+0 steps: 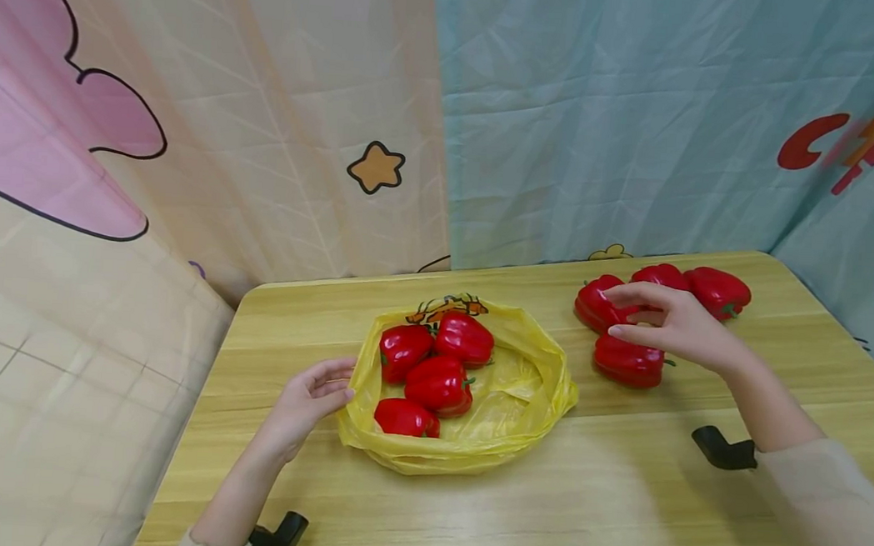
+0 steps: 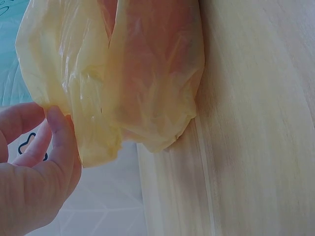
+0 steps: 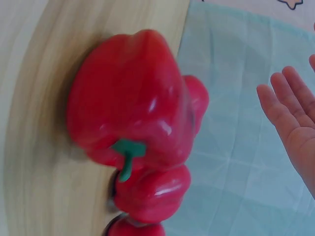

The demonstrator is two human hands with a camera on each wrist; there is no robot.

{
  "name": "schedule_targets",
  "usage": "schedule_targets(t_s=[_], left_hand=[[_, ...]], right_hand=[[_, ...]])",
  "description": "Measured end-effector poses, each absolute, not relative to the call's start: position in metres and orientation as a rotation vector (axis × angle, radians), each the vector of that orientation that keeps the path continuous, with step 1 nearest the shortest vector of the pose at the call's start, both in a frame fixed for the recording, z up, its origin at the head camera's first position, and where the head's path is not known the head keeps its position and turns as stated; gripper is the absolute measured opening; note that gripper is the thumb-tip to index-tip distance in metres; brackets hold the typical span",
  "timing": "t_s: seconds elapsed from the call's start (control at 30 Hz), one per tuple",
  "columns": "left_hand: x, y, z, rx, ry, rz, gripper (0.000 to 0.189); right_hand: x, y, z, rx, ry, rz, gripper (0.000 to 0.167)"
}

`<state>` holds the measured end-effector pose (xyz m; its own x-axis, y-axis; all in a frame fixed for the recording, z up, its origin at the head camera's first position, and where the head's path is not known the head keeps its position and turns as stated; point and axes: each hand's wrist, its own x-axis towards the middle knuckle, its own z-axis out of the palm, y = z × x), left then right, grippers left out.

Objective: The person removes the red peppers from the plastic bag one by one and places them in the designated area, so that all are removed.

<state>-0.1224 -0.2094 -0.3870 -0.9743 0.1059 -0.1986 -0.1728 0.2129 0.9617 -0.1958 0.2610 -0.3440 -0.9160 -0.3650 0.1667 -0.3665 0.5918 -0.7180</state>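
A yellow plastic bag (image 1: 463, 454) lies on the table with its mouth spread wide, and several red bell peppers (image 1: 439, 383) sit inside toward its left. My left hand (image 1: 315, 399) pinches the bag's left rim between thumb and fingers; in the left wrist view the thin plastic (image 2: 93, 113) hangs from the fingertips. Over the loose bell peppers on the right, my right hand (image 1: 670, 321) hovers with fingers spread apart and nothing in them. Nearest below it is a red bell pepper (image 1: 627, 364). In the right wrist view a bell pepper (image 3: 133, 98) shows its green stem.
Behind the front loose pepper lie others, including a bell pepper (image 1: 717, 290) near the table's back right. The wooden table (image 1: 580, 516) ends at a patterned curtain (image 1: 328, 91) behind and at the sides. Black wrist mounts (image 1: 722, 449) stick out from both sleeves.
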Motion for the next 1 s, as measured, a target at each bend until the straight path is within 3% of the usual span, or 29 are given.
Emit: schedule_targets(t_s=[0.4,1.0], left_hand=[[-0.122,-0.208,-0.385,-0.075,2.276,1.838,0.046],[-0.122,-0.208,-0.385,-0.051,2.268,1.855,0.045]], right_hand=[[-0.211,0.230,-0.335,0.928,-2.778,1.305,0.046],[-0.224,0.176,-0.327,1.134,-2.764,1.435,0.045]])
